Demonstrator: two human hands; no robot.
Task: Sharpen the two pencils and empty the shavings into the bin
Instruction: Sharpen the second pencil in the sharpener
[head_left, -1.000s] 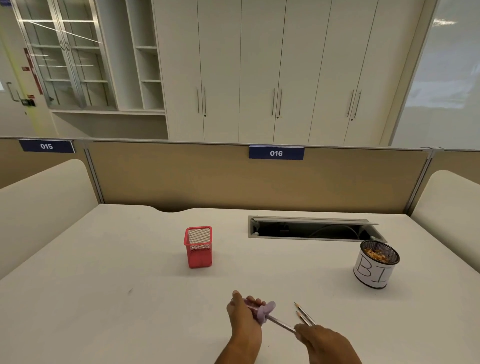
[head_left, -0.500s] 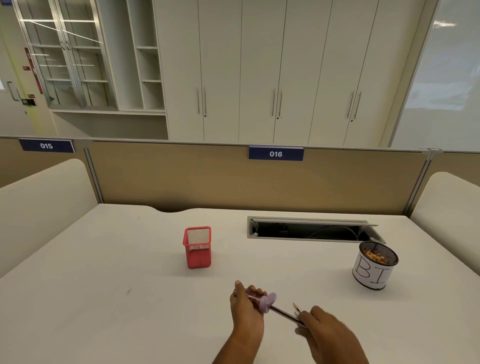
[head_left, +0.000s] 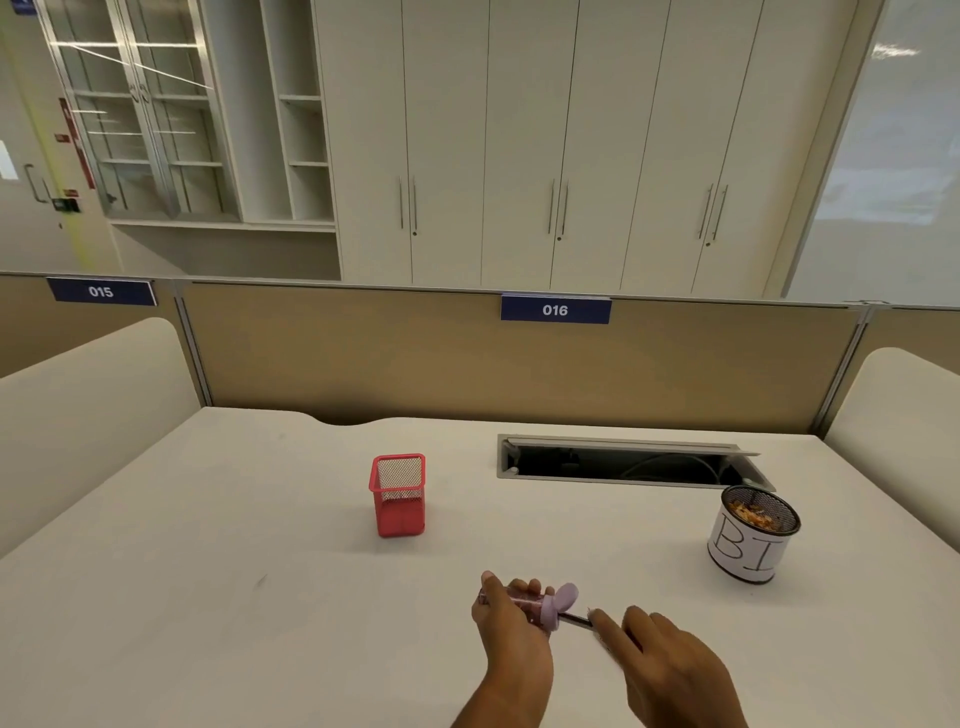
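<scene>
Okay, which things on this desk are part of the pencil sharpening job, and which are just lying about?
In the job: purple sharpener in the left hand; pencil held by the right hand; mesh bin with shavings.
Lying about: red mesh pen pot; open cable hatch; desk label 016.

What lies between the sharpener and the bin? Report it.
Only bare desk separates the sharpener, gripped by the left hand, from the bin; head view.

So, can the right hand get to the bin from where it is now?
Probably yes. The bin stands farther back, to the right of the right hand, with only bare table between. But that hand holds the pencil stuck in the sharpener.
</scene>
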